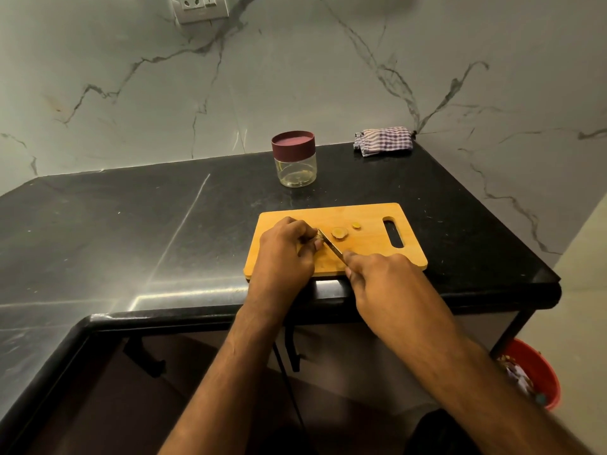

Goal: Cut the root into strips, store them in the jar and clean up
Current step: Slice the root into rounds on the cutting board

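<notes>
Head view, looking down on a black stone table [131,231] set against a grey marble-patterned wall [295,77]. A wooden cutting board [368,254] with a slot handle at its right end lies near the table's front edge. The left hand [285,251] rests on the board's left part, its fingers curled down over a small piece of root [318,237] that is mostly hidden beneath the fingertips; the grip is closed on that piece. The right hand [384,277] sits at the board's front edge, fingers wrapped round the handle of a knife [331,246] and the index finger stretched along its back; the grip grasps the knife. The narrow blade runs diagonally up and to the left from the right hand, its tip meeting the root just beside the left fingertips. Two cut rounds lie on the board to the right of the blade: a larger slice [339,232] close to the knife and a smaller slice [356,225] just beyond it, apart from each other. Behind the board stands a clear jar [297,169] closed with a dark maroon lid [293,144]; nothing can be made out inside. A folded checked cloth [384,139] lies at the far right corner of the table, against the wall. A wall socket [200,6] shows at the top edge. Below the table's right end, on the floor, stands a red bucket [538,372] holding scraps.
</notes>
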Motion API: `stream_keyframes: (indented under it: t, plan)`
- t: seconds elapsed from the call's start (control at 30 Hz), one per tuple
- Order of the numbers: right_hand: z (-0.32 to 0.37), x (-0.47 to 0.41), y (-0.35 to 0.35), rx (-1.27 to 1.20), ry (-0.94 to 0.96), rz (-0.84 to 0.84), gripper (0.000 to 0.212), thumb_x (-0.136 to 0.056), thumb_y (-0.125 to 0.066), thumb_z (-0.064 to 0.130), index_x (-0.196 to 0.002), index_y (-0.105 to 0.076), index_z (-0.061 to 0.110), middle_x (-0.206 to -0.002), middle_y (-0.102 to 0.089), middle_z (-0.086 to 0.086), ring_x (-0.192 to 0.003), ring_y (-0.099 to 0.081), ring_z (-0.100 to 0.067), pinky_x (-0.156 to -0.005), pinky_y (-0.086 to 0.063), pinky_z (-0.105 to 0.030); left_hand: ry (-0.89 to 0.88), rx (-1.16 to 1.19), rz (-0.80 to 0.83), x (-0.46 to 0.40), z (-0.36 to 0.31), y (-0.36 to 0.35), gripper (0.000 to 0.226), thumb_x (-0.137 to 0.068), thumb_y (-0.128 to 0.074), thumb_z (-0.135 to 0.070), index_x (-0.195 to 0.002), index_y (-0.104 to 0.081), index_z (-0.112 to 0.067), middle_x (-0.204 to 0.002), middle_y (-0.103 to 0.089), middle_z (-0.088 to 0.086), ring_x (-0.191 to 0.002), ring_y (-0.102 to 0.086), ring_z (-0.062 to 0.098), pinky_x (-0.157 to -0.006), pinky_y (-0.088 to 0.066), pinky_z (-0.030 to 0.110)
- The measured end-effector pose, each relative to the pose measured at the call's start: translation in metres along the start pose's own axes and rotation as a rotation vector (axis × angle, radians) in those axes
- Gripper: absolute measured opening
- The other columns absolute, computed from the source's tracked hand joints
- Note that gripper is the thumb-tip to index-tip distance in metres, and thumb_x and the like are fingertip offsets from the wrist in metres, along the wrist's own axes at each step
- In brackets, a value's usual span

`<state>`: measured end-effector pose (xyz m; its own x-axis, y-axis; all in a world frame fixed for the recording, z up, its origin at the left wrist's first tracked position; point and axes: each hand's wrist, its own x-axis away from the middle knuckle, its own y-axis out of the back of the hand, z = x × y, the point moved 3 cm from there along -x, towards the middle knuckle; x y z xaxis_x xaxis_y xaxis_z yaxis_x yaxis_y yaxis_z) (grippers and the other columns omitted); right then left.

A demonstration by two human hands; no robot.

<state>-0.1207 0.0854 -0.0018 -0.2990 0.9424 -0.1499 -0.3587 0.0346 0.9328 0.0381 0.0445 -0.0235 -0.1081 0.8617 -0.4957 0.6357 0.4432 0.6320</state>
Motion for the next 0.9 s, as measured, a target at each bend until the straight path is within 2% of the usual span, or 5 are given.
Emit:
stream_keyframes:
  t: [0.3,0.5,0.6,0.77,0.9]
  plan:
    - [0.001,-0.013,-0.002,0.033,-0.01,0.067,0.033,-0.094,-0.056,0.024,-0.126,-0.053,0.029,-0.102,-0.061,-0.001,-0.085,-0.057,-0.017,-0.067,-0.047,-0.028,-0.015,0.009,0.006,-0.002,0.003,0.0,0.005,-0.088,-0.074,-0.011,-0.094,-0.076,-0.01,-0.1,-0.069,-0.002,-0.089,-0.063,0.009,-0.073,-0.043,0.004]
    - [0.009,-0.048,-0.015,0.057,-0.066,0.019,0.025,-0.094,-0.049,0.021,-0.116,-0.059,0.029,-0.068,-0.038,0.004,-0.057,-0.035,-0.012,-0.055,-0.038,-0.029,-0.016,0.024,-0.006,-0.001,0.003,0.0,0.007,-0.085,-0.076,-0.005,-0.088,-0.076,-0.011,-0.096,-0.07,-0.002,-0.086,-0.065,0.01,-0.073,-0.041,0.003]
    - [0.011,-0.056,-0.013,0.042,-0.064,0.01,0.02,-0.093,-0.051,0.021,-0.107,-0.063,0.027,-0.07,-0.043,0.003,-0.059,-0.04,-0.012,-0.053,-0.039,-0.029,-0.015,0.018,-0.012,-0.001,0.003,0.0,0.009,-0.085,-0.075,-0.003,-0.087,-0.076,-0.012,-0.095,-0.07,-0.002,-0.085,-0.065,0.009,-0.073,-0.042,0.004]
    - [0.008,-0.052,-0.011,0.033,-0.045,0.035,0.018,-0.094,-0.051,0.02,-0.108,-0.062,0.024,-0.071,-0.042,0.003,-0.061,-0.042,-0.012,-0.056,-0.039,-0.029,-0.008,-0.014,-0.039,0.001,0.0,-0.001,0.002,-0.088,-0.074,-0.009,-0.09,-0.075,-0.009,-0.094,-0.068,-0.003,-0.085,-0.064,0.009,-0.072,-0.043,0.005]
    - [-0.003,-0.033,-0.01,0.026,-0.044,0.004,0.017,-0.093,-0.052,0.019,-0.104,-0.062,0.027,-0.071,-0.046,0.005,-0.062,-0.046,-0.011,-0.053,-0.041,-0.027,0.017,-0.009,-0.022,0.001,-0.003,0.001,0.009,-0.09,-0.074,-0.015,-0.097,-0.075,-0.009,-0.1,-0.069,-0.001,-0.09,-0.064,0.01,-0.077,-0.049,0.014]
